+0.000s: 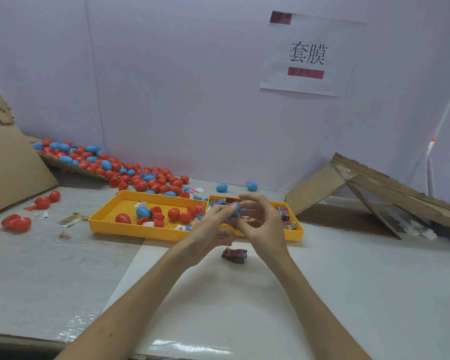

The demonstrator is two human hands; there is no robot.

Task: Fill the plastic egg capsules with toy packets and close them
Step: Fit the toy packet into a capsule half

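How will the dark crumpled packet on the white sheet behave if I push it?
The dark crumpled packet probably feels light and floppy, since it looks creased. It likely slides rather than rolls, as it rests slumped on the smooth white sheet.

Large yellow perforated plastic tray [107, 222] had a dotted hole-grid pattern. Smaller yellow plastic tray [296, 231], same yellow. Multicoloured printed toy packets [283, 214]. Pile of plastic egg capsules [140, 175] was mostly red, some blue. One blue plastic egg capsule [236, 210] was plain blue. Dark maroon foil packet [234, 255]. Glossy white sheet [231, 307]. White paper sign [307, 85] bore black characters and red bars. Brown cardboard ramp [320, 185].
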